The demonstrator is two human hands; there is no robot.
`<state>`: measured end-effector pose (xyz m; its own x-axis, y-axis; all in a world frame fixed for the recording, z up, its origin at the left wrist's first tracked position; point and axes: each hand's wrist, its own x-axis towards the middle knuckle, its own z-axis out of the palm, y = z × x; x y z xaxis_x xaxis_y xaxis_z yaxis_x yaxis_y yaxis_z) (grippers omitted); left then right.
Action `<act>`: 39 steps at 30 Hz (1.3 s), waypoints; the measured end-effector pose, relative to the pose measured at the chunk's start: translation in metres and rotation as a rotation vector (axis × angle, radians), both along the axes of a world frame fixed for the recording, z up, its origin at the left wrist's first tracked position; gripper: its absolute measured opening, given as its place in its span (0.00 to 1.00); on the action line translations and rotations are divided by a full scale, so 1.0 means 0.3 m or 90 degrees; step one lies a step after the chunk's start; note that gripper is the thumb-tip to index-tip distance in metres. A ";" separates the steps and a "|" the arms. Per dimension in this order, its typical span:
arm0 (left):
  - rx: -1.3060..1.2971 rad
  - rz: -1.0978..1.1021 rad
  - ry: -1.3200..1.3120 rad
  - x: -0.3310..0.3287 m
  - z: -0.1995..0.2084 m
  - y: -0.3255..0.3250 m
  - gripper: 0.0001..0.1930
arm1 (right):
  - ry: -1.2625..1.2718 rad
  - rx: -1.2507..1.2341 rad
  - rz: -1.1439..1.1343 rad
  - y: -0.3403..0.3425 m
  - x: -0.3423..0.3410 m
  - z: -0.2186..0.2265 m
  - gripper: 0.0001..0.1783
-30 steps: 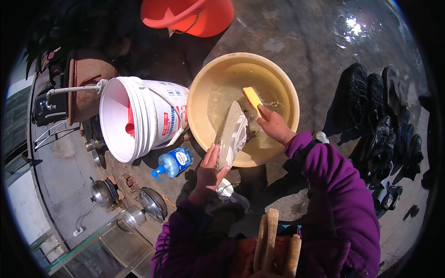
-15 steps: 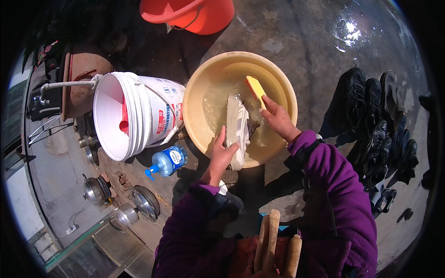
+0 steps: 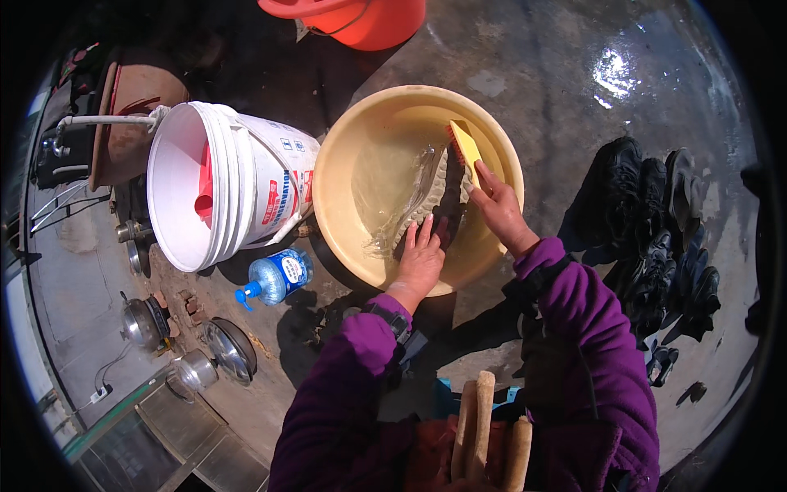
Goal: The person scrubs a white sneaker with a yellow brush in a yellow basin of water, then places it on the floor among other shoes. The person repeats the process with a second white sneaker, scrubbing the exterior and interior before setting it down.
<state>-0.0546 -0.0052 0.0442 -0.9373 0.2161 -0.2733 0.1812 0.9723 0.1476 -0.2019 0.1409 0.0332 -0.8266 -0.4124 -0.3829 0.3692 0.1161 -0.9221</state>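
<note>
A pale shoe (image 3: 428,199) with a ridged sole lies on its side, partly under water in a cream plastic basin (image 3: 344,139). My left hand (image 3: 420,261) is palm down at the shoe's near end, its fingers stretched and spread against it; the fingertips on the right fall in shade. In my right hand (image 3: 500,211) is a yellow scrubbing brush (image 3: 466,146) with reddish bristles, gripped by its near end. The brush is above the water at the basin's right side, beyond the shoe. Ripples and shadow blur the shoe's dark right side.
Left of the basin, a white bucket (image 3: 234,189) lies tipped, a red object inside. A blue pump bottle (image 3: 277,277) lies below it. Several dark shoes (image 3: 656,205) stand at right, a red bucket (image 3: 369,23) beyond. Kettle (image 3: 143,321) and pots (image 3: 225,348) are lower left.
The shoe has gone from upright in my left hand down into the water, with its sole turned more into view. My left hand has opened out over its near end. The brush has shifted slightly right.
</note>
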 end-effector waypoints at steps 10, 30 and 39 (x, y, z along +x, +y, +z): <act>0.238 0.257 -0.076 -0.131 -0.011 -0.158 0.26 | 0.049 0.111 0.062 0.021 -0.050 0.056 0.35; 0.097 0.501 -0.445 -0.170 0.015 -0.154 0.57 | 0.185 0.367 0.253 0.140 -0.113 0.161 0.31; -0.197 0.255 -0.147 -0.172 0.044 -0.291 0.48 | 0.171 0.385 0.277 0.141 -0.106 0.173 0.31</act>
<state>-0.1063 -0.0924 0.0573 -0.8384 -0.2676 -0.4749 -0.2150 0.9629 -0.1631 -0.2336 0.1832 0.0850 -0.7352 -0.5033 -0.4540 -0.0503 0.7085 -0.7039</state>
